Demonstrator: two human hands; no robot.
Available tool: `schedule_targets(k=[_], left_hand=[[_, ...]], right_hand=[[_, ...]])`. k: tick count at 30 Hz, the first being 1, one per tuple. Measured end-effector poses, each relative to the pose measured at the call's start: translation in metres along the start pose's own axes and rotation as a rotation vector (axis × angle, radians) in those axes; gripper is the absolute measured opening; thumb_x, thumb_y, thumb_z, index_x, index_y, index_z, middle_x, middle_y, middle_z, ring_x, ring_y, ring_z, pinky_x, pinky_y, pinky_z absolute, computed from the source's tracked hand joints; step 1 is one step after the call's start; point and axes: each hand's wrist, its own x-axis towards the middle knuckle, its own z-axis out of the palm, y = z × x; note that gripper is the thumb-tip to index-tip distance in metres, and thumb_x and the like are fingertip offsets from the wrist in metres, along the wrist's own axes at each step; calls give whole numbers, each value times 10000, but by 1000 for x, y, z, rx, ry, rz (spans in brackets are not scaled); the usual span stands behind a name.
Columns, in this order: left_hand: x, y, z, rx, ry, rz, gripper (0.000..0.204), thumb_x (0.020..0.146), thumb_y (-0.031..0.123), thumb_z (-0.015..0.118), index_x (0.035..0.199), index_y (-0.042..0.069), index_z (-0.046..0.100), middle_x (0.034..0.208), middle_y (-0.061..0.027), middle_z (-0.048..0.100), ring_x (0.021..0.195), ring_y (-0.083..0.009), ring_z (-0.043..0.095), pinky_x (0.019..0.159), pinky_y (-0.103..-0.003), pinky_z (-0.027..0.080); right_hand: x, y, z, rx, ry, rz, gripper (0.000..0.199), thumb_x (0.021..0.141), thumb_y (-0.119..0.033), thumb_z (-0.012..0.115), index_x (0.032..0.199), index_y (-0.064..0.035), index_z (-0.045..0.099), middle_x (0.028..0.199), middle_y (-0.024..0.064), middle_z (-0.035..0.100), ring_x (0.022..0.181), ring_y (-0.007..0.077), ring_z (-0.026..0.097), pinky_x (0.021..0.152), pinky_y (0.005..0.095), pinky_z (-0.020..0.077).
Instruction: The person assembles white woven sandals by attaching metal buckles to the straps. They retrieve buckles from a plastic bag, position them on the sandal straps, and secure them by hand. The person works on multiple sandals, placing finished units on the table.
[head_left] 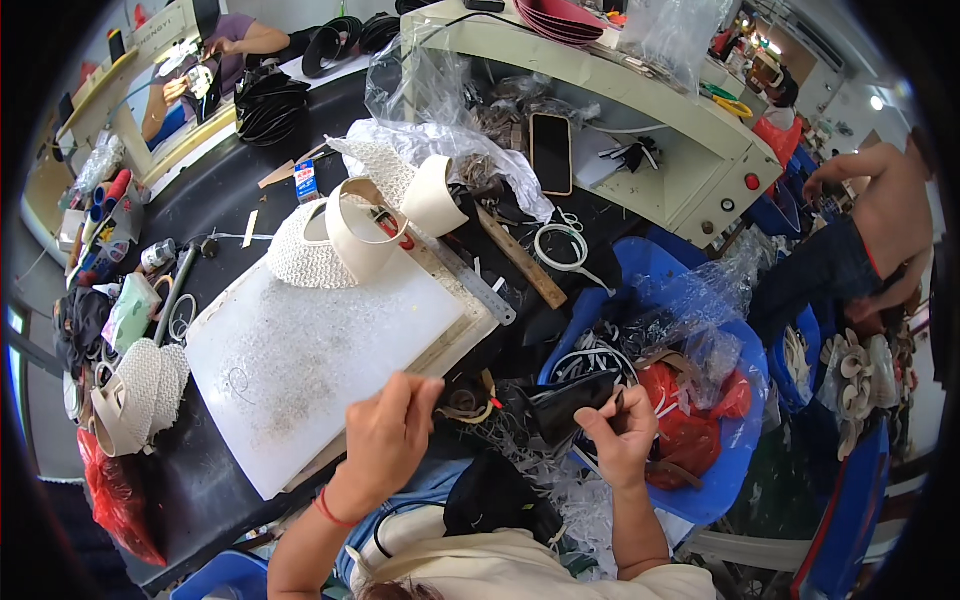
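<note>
My right hand (622,435) pinches a black, glossy flat piece (568,404) between thumb and fingers, over the edge of a blue bin (735,470). In front of my body, just past the near edge of a scuffed white board (300,370), my left hand (385,445) is closed, fingertips together; whatever they may hold is too small or hidden to make out. Cream woven shoe uppers (310,250) with wide smooth bands lie at the board's far edge. Beside them rest a metal ruler (465,275) and a wooden stick (520,255).
Plastic film and a red bag (685,425) fill the blue bin. Another woven upper (145,395) lies at the table's left. A phone (551,154) rests by a beige machine (600,90). Other people are at the far left (245,38) and right (885,200).
</note>
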Motion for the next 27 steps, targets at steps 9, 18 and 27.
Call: schedule_targets(k=[9, 18, 27], left_hand=[[-32, 41, 37, -339, 160, 89, 239, 733, 40, 748, 947, 5, 648, 868, -135, 665, 763, -200, 671, 647, -261, 522], [-29, 14, 19, -66, 254, 153, 72, 804, 30, 659, 806, -3, 595, 704, -101, 626, 535, -182, 599, 473, -264, 461], [-50, -30, -11, -61, 84, -418, 271, 944, 181, 509, 751, -4, 556, 504, -97, 552, 480, -176, 621, 428, -281, 420]], right_hand=[[-22, 11, 12, -124, 20, -173, 329, 716, -14, 783, 812, -47, 471, 792, 81, 613, 610, 52, 535, 514, 183, 426], [-28, 15, 14, -319, 37, -300, 368, 681, -33, 810, 831, -55, 474, 733, 84, 607, 531, 56, 499, 453, 174, 374], [-29, 17, 1, -299, 141, -402, 356, 695, -84, 817, 816, -64, 483, 779, 79, 618, 498, 19, 415, 428, 156, 309]])
